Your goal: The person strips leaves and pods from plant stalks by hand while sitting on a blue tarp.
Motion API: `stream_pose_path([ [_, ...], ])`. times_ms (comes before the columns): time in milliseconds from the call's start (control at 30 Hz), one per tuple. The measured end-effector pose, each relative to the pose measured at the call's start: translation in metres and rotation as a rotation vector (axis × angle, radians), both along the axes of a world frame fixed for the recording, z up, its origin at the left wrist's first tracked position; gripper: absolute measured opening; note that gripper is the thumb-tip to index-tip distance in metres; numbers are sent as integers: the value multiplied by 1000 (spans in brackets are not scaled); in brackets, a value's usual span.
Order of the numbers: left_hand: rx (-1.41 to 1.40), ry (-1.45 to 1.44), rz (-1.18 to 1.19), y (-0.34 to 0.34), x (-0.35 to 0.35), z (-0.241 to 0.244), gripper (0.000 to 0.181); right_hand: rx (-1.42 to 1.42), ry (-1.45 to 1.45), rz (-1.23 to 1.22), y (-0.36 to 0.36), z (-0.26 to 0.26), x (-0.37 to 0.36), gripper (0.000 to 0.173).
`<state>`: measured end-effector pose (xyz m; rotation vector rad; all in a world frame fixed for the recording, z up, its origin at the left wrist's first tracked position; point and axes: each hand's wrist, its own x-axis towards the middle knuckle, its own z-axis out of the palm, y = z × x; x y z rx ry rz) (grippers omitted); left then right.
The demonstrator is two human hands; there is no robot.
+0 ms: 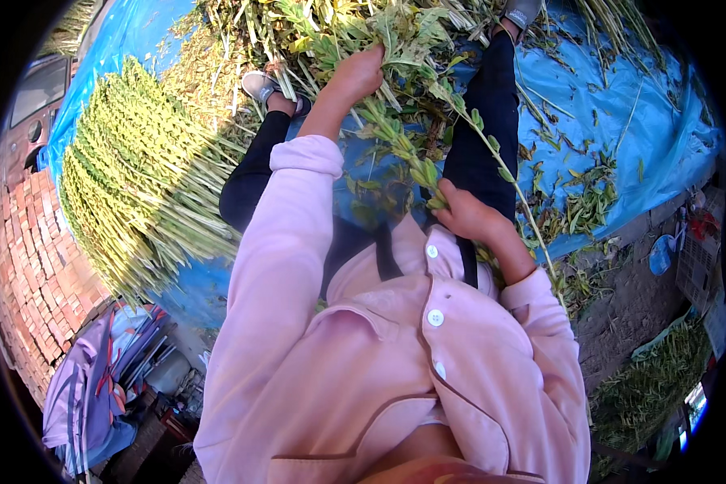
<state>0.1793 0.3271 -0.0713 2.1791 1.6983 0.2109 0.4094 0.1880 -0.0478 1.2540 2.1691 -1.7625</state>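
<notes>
My left hand [357,75], at the top centre, is closed on leafy green plant stalks at the edge of a heap of stalks [266,30]. Lower and to the right, my right hand [469,209] grips the lower part of a green stalk with seed pods [399,142], which slopes up toward my left hand. Another long podded stalk [517,187] runs past the right side of my right hand, down over the right sleeve. Loose leaves hang between both hands. Exactly which stalks pass through my left fingers is hidden by foliage.
A large bundle of podded stalks [139,175] lies at left on blue plastic sheeting [581,115]. My legs are spread over the sheet, with leaf litter [587,199] at right. Stacked bricks [42,266], a purple cloth [81,387] and a plastic crate [699,260] stand around it.
</notes>
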Motion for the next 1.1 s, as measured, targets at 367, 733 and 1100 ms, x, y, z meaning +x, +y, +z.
stream_pose_path([
  [367,129,-420,76,1,26,24,27,-33,-5,-10,3,-1,-1,35],
  [733,32,184,210,53,-66,-1,19,-30,28,-17,2,1,0,33],
  [1100,-244,245,-48,57,-35,-6,30,-56,32,-19,4,1,1,33],
])
